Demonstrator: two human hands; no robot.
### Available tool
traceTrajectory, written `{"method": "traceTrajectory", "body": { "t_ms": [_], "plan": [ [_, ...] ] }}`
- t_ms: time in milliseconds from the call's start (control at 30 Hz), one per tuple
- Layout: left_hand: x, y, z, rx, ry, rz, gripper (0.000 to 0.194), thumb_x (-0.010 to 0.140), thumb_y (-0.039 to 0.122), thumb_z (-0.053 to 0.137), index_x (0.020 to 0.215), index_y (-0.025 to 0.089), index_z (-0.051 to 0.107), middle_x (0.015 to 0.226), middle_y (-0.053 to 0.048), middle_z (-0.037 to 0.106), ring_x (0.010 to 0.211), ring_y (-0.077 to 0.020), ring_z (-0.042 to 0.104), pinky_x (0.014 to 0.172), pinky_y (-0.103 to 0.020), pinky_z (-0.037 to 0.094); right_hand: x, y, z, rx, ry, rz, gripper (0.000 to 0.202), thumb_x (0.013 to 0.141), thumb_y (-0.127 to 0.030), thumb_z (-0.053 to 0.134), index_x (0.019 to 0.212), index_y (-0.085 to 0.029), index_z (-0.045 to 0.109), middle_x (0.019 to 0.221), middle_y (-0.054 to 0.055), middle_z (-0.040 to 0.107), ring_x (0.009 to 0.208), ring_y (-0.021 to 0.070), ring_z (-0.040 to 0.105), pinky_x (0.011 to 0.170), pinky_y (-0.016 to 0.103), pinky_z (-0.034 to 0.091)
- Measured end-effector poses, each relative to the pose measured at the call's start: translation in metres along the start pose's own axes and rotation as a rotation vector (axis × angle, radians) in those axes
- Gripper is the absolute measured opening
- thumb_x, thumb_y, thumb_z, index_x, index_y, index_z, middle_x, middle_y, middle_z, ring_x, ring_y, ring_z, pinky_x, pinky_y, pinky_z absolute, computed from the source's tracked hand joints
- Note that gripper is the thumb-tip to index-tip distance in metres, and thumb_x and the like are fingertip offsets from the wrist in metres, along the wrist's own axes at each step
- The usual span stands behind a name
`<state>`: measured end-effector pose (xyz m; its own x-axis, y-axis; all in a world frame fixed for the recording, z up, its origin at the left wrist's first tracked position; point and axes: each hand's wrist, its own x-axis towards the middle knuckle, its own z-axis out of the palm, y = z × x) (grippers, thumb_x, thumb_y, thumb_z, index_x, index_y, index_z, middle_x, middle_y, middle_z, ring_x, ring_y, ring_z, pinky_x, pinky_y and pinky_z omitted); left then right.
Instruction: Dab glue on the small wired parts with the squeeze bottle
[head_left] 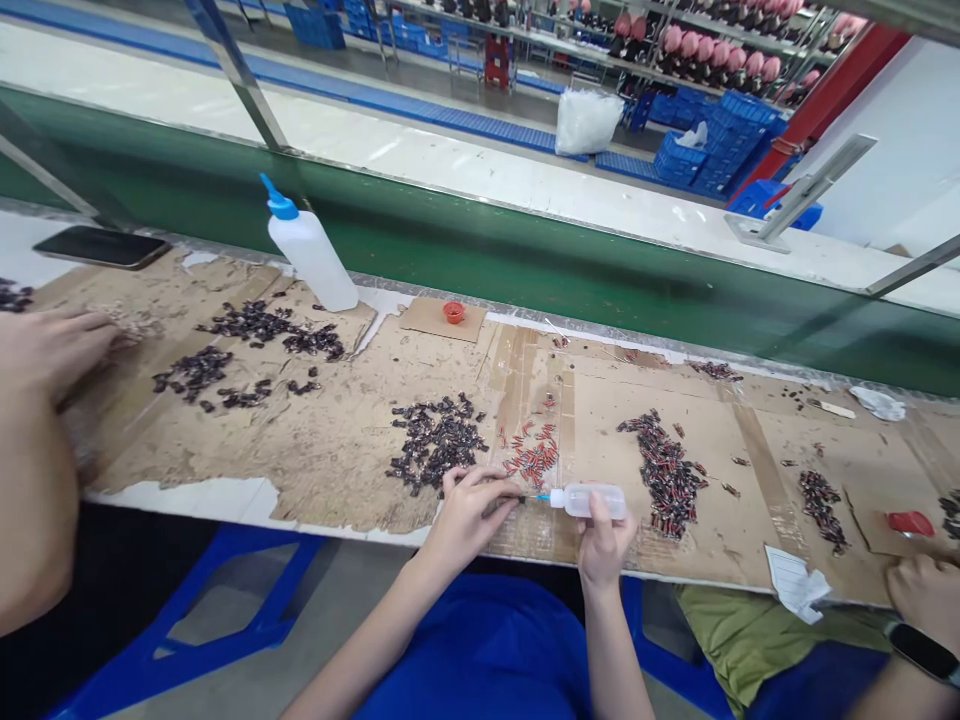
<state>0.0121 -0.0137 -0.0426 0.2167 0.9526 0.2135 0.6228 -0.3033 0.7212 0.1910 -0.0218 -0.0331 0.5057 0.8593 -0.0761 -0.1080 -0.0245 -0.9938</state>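
My right hand (604,545) is wrapped round a small clear squeeze bottle (581,500) that lies almost level, its thin blue needle tip pointing left. My left hand (469,515) is closed in a pinch on a small dark part (523,498), partly hidden by the fingers, and the needle tip is at or very near it. Just beyond my left hand spreads a pile of small black parts (439,440). Small red pieces (534,455) lie beyond the needle. To the right of the bottle is a heap of black-and-red parts (664,475).
Cardboard (337,440) covers the bench. A large white bottle (311,255) with a blue nozzle, a red cap (454,312) and a phone (101,246) stand or lie toward the back. Co-workers' hands are at far left (60,350) and far right (926,590). A green-sided conveyor (450,240) runs behind.
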Motion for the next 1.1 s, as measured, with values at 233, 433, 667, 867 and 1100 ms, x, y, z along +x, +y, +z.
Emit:
{"method": "traceTrajectory", "body": {
  "t_ms": [233,433,667,867,1100],
  "plan": [
    [-0.001,0.0,0.004,0.019,0.051,-0.013,0.011,0.086,0.02,0.066,0.086,0.027,0.073,0.089,-0.002,0.076,0.091,-0.0189,0.066,0.085,-0.037,0.03,-0.002,-0.006,0.004,-0.225,-0.005,-0.084,0.039,0.068,-0.052,0.07,0.06,-0.015,0.06,0.054,0.002,0.062,0.05,0.0151,0.055,0.049,0.026,0.045],
    [-0.001,0.0,0.005,0.025,0.083,-0.017,0.012,0.085,0.02,0.066,0.083,0.028,0.074,0.087,-0.001,0.076,0.088,-0.0184,0.065,0.082,-0.036,0.031,-0.001,-0.007,0.005,-0.299,-0.031,-0.113,0.037,0.071,-0.05,0.067,0.059,-0.016,0.06,0.052,0.001,0.061,0.049,0.0147,0.054,0.048,0.025,0.045],
    [0.0,0.002,0.004,0.027,0.091,-0.004,0.013,0.085,0.018,0.067,0.081,0.028,0.075,0.085,-0.001,0.076,0.087,-0.0184,0.066,0.082,-0.037,0.029,-0.001,-0.009,0.008,-0.329,-0.056,-0.113,0.037,0.071,-0.05,0.066,0.058,-0.016,0.06,0.052,0.001,0.061,0.049,0.0147,0.053,0.047,0.025,0.045],
    [0.0,0.007,0.003,0.041,0.092,-0.028,0.017,0.087,0.019,0.063,0.078,0.028,0.075,0.082,-0.001,0.075,0.087,-0.0194,0.064,0.086,-0.039,0.029,0.0,-0.009,0.004,-0.357,-0.041,-0.133,0.036,0.074,-0.049,0.064,0.06,-0.016,0.06,0.053,0.001,0.061,0.049,0.0147,0.053,0.048,0.025,0.045],
    [-0.001,0.005,0.004,0.022,0.093,-0.022,0.015,0.086,0.019,0.064,0.079,0.027,0.074,0.082,-0.001,0.076,0.085,-0.0194,0.065,0.084,-0.039,0.029,-0.001,-0.007,0.003,-0.292,-0.023,-0.123,0.037,0.073,-0.051,0.065,0.062,-0.016,0.061,0.055,0.002,0.062,0.051,0.0151,0.055,0.05,0.025,0.046]
  ]
}}
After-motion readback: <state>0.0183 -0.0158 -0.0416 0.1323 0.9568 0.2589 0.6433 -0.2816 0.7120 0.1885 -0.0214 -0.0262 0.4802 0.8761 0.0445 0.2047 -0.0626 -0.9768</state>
